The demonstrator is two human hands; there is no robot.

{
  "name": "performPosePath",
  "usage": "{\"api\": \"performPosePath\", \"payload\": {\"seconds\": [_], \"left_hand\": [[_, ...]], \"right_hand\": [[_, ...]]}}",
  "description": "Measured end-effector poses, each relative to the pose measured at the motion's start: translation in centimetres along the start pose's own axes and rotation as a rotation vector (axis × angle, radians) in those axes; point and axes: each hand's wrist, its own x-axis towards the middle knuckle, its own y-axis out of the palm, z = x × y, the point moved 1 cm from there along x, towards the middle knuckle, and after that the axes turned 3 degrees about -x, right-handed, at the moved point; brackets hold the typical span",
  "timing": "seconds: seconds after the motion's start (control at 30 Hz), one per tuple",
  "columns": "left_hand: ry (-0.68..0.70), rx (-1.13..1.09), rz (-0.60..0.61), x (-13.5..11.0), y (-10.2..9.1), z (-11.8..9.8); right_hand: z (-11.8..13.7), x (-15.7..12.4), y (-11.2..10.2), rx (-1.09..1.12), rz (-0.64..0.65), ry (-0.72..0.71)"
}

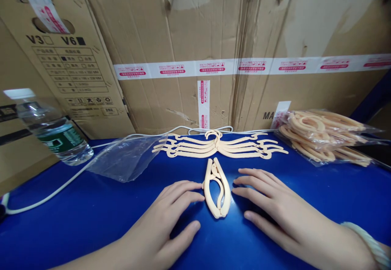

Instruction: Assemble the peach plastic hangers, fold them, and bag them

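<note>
A cream plastic folding hanger [216,188], folded shut, lies on the blue table [91,217] between my hands. My left hand [166,221] rests flat with fingers spread, its fingertips touching the hanger's left side. Flat and open too, my right hand [284,213] has its fingertips just right of the hanger. Behind it lies a stack of several unfolded cream hangers [220,144], arms spread wide. Neither hand holds anything.
An empty clear plastic bag [128,158] lies left of the stack. Bagged hangers [326,135] pile at the right. A water bottle [51,129] lies tilted at far left. A white cable [55,190] runs across the table. Large cardboard boxes [195,38] wall off the back.
</note>
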Motion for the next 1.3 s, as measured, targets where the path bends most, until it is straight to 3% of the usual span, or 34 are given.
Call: {"api": "performPosePath", "payload": {"seconds": [0.27,0.43,0.57,0.9,1.1,1.3], "left_hand": [[-0.028,-0.009,0.010,0.00,-0.08,-0.01],[-0.014,0.021,0.077,0.13,-0.23,0.01],[-0.021,0.014,0.018,0.09,-0.22,-0.05],[0.006,0.000,-0.016,-0.02,0.00,-0.11],[0.010,0.029,0.030,0.11,-0.25,-0.18],[-0.013,0.003,-0.030,-0.06,0.08,0.01]], "right_hand": [[-0.06,-0.08,-0.05,0.014,0.046,0.002],[-0.01,0.08,-0.20,0.022,0.056,-0.001],[0.07,0.20,-0.26,0.031,0.046,-0.005],[0.06,-0.13,-0.11,0.058,-0.012,-0.021],[0.04,-0.04,0.00,0.056,-0.016,-0.027],[0.05,-0.02,0.02,0.034,0.000,-0.030]]}}
